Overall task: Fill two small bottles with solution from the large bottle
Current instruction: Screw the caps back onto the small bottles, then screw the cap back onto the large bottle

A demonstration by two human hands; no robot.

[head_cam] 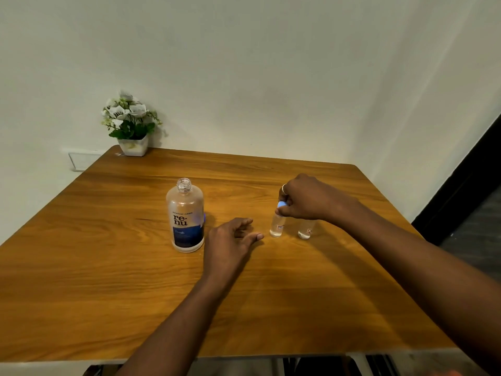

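The large clear bottle with a dark blue label stands uncapped at the middle of the wooden table. A bit of blue, perhaps its cap, shows behind its right side. Two small clear bottles stand side by side to the right. My right hand pinches a light blue cap on top of the left small bottle. The right small bottle is partly hidden under that hand. My left hand hovers open just above the table, between the large bottle and the small ones.
A small white pot of white flowers sits at the table's far left corner against the wall. A wall socket plate is behind the left edge. The table's right edge borders a dark floor area.
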